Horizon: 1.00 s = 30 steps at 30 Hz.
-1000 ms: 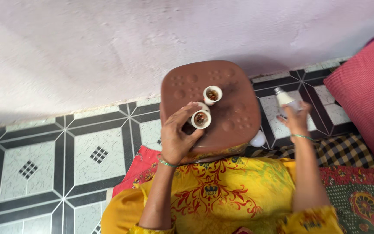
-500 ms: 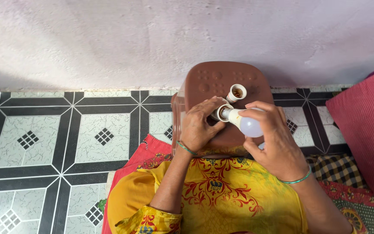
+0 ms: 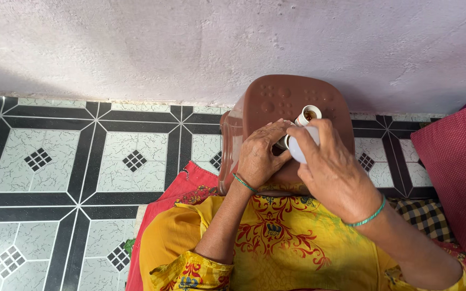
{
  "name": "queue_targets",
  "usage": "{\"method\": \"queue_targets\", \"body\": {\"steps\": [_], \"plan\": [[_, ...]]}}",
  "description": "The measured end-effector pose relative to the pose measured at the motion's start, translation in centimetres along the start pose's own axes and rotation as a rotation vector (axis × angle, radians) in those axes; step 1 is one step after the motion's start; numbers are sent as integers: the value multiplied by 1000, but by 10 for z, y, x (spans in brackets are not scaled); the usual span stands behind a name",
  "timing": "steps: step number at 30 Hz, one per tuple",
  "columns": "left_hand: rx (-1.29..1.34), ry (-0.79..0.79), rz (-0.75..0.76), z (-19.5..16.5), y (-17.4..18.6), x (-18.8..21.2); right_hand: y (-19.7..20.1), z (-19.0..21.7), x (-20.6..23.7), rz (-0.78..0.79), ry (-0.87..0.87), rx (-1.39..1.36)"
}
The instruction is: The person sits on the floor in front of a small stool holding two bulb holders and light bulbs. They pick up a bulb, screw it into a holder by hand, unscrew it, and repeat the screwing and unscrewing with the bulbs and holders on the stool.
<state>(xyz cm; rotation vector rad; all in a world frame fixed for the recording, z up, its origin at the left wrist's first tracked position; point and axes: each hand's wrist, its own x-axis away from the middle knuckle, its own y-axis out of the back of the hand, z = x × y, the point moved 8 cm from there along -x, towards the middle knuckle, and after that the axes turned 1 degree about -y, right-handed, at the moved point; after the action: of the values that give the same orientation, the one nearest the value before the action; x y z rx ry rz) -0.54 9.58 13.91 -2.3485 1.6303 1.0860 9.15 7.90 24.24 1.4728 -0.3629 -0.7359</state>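
Brown stool (image 3: 276, 102) near wall — L hand (image 3: 260, 156) grips holder (image 3: 282, 143), R hand (image 3: 333, 172) grips bulb (image 3: 296, 148).

Rough whitewashed wall (image 3: 190, 43) meeting black-and-white patterned floor tiles (image 3: 71, 161), brown plastic stool (image 3: 276, 97) standing against it, pink cushion (image 3: 457, 172) lying right.

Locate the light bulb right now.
In the head view the white light bulb sits right of centre, gripped in the right hand over the brown plastic stool, its base against the holder in the left hand.
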Motion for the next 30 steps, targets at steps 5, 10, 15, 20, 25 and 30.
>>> {"method": "queue_targets", "body": {"steps": [5,10,15,20,25,30], "plan": [[-11,-17,6,-1,0,2,0,2,6,-42,-24,26],[-6,-30,12,-1,0,0,-1,-2,8,-94,-122,3],[-18,-35,19,-3,1,1,-16,-16,12,11,-348,141],[-33,-28,19,-1,2,-1,-12,-25,13,-80,-384,162],[-15,-13,18,2,1,-1,-12,-27,15,-42,-466,242],[-14,13,23,4,1,-1,3,-27,14,43,-338,48]]}}
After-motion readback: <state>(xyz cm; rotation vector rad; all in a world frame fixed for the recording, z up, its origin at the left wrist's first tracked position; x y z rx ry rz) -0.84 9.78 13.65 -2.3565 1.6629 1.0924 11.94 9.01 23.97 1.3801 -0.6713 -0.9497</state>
